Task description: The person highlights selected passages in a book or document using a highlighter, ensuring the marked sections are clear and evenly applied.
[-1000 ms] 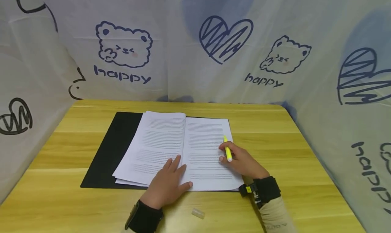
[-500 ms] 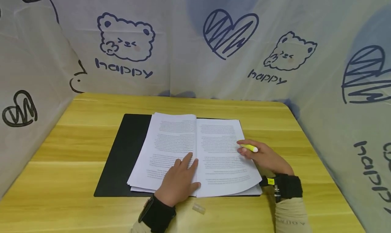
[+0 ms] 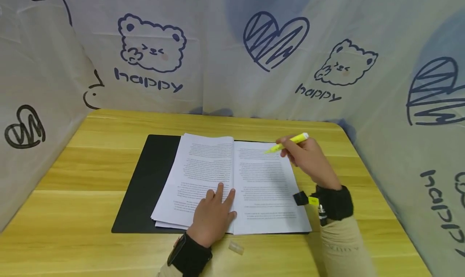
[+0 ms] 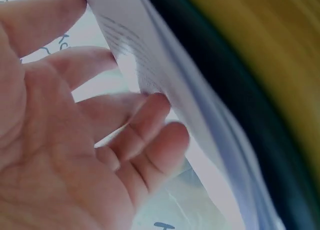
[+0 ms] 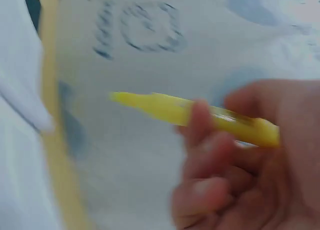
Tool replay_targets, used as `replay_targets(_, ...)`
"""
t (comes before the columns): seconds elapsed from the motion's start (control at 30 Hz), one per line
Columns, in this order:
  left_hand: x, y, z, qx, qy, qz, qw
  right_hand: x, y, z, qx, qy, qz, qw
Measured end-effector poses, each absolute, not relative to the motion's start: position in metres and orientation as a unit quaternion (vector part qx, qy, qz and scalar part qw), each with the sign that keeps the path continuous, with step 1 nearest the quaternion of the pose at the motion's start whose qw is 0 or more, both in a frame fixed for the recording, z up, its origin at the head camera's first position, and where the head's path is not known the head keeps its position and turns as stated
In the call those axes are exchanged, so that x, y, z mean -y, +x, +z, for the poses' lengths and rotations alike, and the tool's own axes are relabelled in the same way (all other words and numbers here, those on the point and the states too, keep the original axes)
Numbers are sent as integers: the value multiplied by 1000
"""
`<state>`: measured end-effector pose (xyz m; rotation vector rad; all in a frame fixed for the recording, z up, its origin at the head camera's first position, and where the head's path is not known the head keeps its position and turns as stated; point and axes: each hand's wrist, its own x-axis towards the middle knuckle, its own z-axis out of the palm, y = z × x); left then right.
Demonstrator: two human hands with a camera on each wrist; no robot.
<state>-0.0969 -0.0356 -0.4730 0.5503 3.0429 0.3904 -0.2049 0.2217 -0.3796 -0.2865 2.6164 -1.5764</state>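
Observation:
A yellow highlighter (image 3: 288, 143), uncapped, is pinched in my right hand (image 3: 306, 158) over the upper right part of the right-hand page. In the right wrist view the highlighter (image 5: 175, 110) has its tip pointing away from the fingers. My left hand (image 3: 213, 214) rests with fingers spread near the fold of the open printed booklet (image 3: 265, 204). In the left wrist view the fingertips of the left hand (image 4: 100, 115) lie against the paper (image 4: 145, 45). A black folder (image 3: 139, 188) lies beneath the booklet and shows on its left.
A small clear cap (image 3: 236, 248) lies on the yellow wood-grain table (image 3: 65, 228), just in front of the booklet. Pale curtains (image 3: 214, 51) with drawn bears and hearts hang around the table's back and sides.
The right hand has gone from the page's right edge up towards its top, and the highlighter's tip now points down-left. The booklet and folder have shifted right in view. The left hand stays near the fold.

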Motion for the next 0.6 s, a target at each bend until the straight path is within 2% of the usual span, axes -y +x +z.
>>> replay_targets(0.13, 37, -97, -473, -980, 161, 120, 14, -167, -247, -410, -816, -59, -574, 37)
replay_targets(0.33, 38, -98, -473, -974, 129, 172, 70, -101, -299, -458, -792, -35, -609, 41)
replay_targets(0.6, 38, -97, -471, -979, 109, 157, 76, -66, -325, -484, -786, -34, -615, 48)
